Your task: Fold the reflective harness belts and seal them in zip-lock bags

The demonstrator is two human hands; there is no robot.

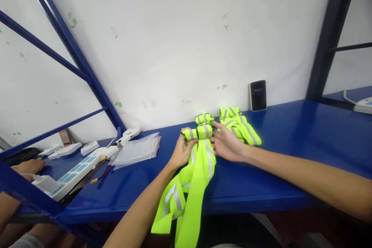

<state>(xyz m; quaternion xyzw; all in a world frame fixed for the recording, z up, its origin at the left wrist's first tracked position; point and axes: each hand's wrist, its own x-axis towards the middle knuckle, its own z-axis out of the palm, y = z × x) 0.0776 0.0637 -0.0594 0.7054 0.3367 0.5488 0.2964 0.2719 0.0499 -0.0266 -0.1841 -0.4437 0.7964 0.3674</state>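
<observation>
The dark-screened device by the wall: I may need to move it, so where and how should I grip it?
Probably pinch the upper part of the device by its two narrow side edges, coming from above and slightly right. It stands upright close to the wall, and yellow reflective straps lie in front, toward its left.

The left hand (182,150) grips the left end of the yellow strap roll (205,132), thumb in front, other fingers mostly hidden; the left forearm (142,201) slants up from below it. At the roll's right end, the right hand (231,144) is loosely spread, thumb uppermost, the right forearm (302,176) stretching away rightward and lower.
</observation>
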